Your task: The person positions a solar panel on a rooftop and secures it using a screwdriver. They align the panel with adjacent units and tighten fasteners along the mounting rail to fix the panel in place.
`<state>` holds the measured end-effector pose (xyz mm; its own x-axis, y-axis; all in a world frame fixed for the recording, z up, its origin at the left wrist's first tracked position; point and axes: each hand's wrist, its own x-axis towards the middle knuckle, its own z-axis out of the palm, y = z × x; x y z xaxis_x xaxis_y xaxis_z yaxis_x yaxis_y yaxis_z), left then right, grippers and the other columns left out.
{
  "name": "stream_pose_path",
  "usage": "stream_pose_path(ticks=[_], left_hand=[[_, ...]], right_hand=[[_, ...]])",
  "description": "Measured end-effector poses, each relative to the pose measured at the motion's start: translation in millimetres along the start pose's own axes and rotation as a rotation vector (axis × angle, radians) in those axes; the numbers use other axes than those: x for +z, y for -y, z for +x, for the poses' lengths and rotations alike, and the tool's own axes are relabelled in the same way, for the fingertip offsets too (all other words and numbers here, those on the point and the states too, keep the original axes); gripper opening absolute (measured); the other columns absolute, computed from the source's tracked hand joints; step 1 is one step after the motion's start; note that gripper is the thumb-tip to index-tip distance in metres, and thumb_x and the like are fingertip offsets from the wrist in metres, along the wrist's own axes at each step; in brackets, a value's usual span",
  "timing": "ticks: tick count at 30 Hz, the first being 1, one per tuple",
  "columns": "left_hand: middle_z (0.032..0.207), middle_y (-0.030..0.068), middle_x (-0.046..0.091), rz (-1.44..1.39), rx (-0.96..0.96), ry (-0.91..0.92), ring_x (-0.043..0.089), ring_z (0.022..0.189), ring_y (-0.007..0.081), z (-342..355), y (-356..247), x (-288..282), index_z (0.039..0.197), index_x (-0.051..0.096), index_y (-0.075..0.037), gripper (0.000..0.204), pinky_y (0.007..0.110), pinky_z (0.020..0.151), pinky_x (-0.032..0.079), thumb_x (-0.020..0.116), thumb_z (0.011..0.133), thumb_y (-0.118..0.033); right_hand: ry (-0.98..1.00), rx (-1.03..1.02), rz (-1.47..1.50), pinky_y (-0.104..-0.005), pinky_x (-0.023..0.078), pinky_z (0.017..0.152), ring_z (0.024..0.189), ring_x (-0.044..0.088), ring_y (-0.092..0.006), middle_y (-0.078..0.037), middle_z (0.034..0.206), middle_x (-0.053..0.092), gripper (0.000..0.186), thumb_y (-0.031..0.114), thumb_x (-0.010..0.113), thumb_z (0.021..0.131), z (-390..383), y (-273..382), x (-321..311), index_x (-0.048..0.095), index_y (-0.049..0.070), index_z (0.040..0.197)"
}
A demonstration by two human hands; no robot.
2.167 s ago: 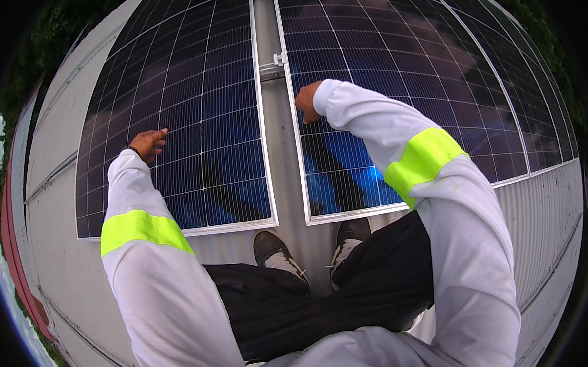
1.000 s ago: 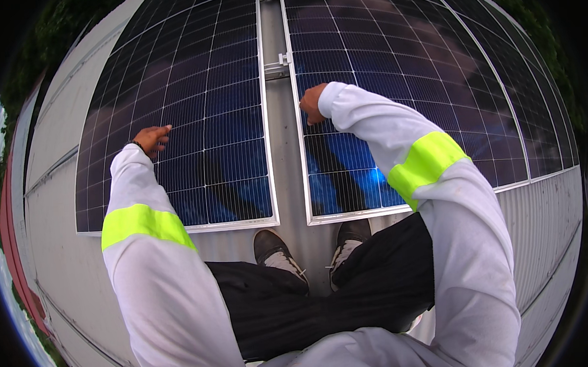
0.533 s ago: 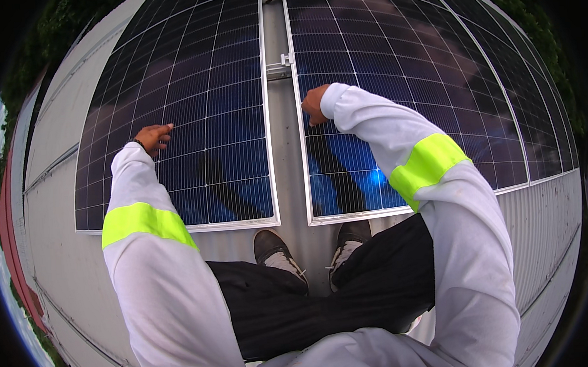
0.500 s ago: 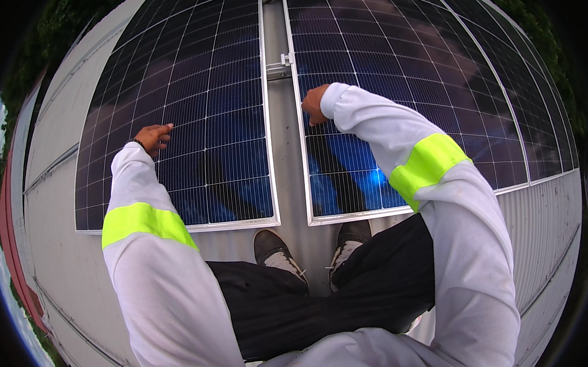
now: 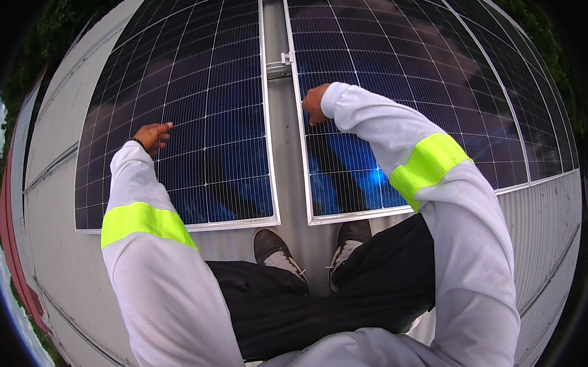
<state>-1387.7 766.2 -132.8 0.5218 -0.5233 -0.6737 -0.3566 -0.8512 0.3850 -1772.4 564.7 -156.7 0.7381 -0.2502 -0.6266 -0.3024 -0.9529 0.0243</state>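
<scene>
Dark solar panels, side by side

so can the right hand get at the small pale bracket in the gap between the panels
Probably yes: the right hand is near the inner edge of the right panel, just short of the bracket, with nothing visible in between.

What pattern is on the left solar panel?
The left solar panel is pale-gridded, dark; head view.
</scene>
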Motion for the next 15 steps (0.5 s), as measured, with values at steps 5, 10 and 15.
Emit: stream_pose_path(ticks=[5,10,15], left_hand=[[0.144,0.0151,0.050,0.018,-0.008,-0.007,0.046,0.133,0.0357,-0.2,-1.1,-0.1,0.146,0.043,-0.012,0.075,0.054,0.111,0.034,0.060,0.089,-0.058],[0.140,0.0131,0.054,0.046,0.016,-0.017,0.052,0.128,0.0326,-1.1,-0.7,0.2,0.141,0.051,-0.012,0.069,0.053,0.106,0.039,0.063,0.088,-0.056],[0.140,0.0149,0.054,-0.004,0.023,-0.020,0.052,0.127,0.0349,-2.9,-1.2,1.5,0.140,0.051,-0.010,0.069,0.055,0.106,0.039,0.065,0.088,-0.052]], right_hand=[[0.053,0.045,0.026,-0.0455,0.055,0.088,0.102,0.068,-0.0373,-0.020,0.106,0.070,0.045,0.037,0.067,0.089,6.3,-1.8,4.1,0.066,0.001,0.115],[0.058,0.038,-0.013,-0.0455,0.055,0.088,0.101,0.068,-0.0356,-0.020,0.105,0.071,0.043,0.038,0.065,0.090,5.2,-0.8,1.8,0.067,0.002,0.114],[0.045,0.038,0.011,-0.0452,0.056,0.085,0.096,0.070,-0.0365,-0.019,0.100,0.072,0.043,0.039,0.065,0.089,4.9,-1.7,1.6,0.069,0.002,0.110]])
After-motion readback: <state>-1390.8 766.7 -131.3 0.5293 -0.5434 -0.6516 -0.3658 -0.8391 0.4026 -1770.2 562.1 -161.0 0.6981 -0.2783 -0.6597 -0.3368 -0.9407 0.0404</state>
